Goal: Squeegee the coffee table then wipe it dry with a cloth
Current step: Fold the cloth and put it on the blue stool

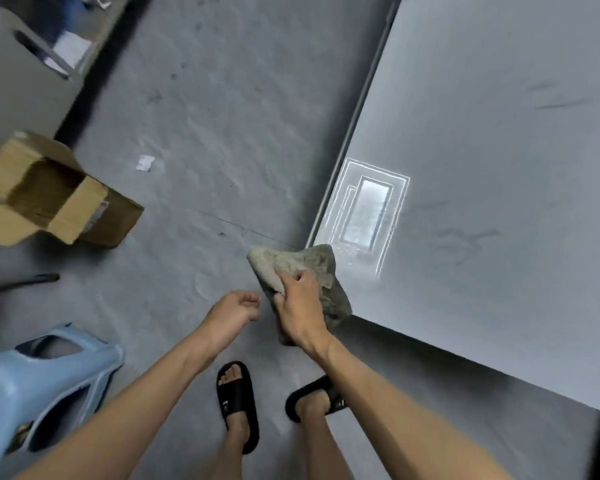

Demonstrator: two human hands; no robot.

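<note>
The grey coffee table [499,140] fills the right side of the head view, glossy, with a bright window reflection near its left corner. A crumpled grey-brown cloth [312,261] hangs over that near left corner. My right hand [300,303] is shut on the cloth, pinching it from above at the table's corner. My left hand [232,311] hovers just left of it over the floor, fingers loosely curled, holding nothing. No squeegee is in view.
An open cardboard box [49,195] lies on the grey floor at the left. A light blue plastic stool [39,386] stands at the bottom left. My feet in black slides [238,403] are beside the table's near edge. A small paper scrap [145,163] lies on the floor.
</note>
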